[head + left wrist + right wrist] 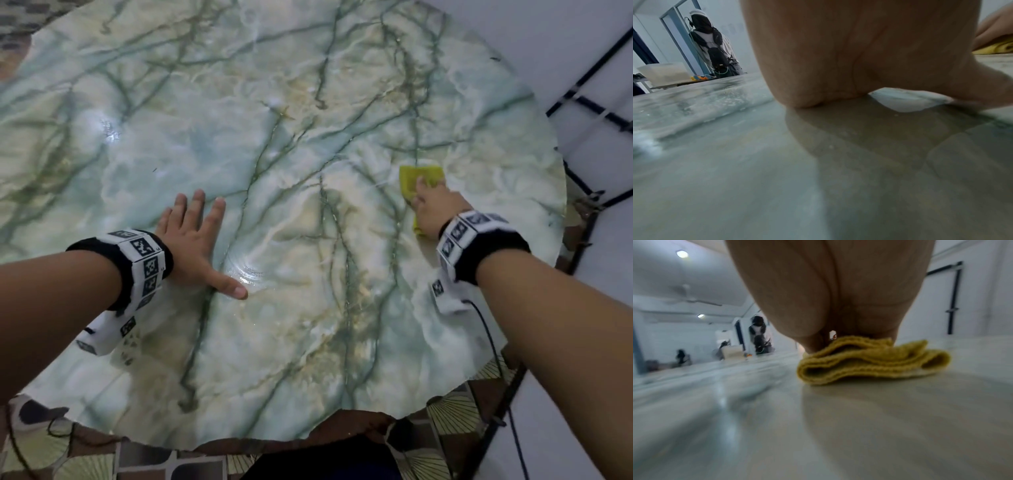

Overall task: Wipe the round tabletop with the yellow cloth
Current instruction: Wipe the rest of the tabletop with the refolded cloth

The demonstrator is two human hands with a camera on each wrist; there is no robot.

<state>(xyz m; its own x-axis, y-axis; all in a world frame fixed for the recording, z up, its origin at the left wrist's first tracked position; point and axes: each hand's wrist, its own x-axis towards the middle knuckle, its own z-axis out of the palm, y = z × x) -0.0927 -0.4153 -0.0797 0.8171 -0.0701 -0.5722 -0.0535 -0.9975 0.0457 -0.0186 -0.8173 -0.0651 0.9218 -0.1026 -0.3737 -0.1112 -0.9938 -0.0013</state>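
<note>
From the head view, a person leans over a round counter (274, 144) of green-veined marble that fills most of the frame. The left hand (195, 240), at centre left, lies flat with fingers spread, bracing on the stone. The right hand (433, 210), at the right of the frame near the counter's edge, presses down on the yellow cloth (416, 178), which shows beyond the fingertips and at the heel of the hand. Both wrists wear bands of black-and-white square marker patterns; these carry no readable words.

From the left wrist view, the palm (849, 56) rests on the glossy stone, and a strip of the cloth (995, 47) shows at the right edge.

From the right wrist view, the hand (828, 288) bears down on the folded, bunched cloth (869, 363) at centre; I cannot tell how the fingers lie.

The wiping seems under way on the right side. The next move likely calls for sweeping the cloth toward the unwiped centre and left with steady pressure. No brand or label is readable.
</note>
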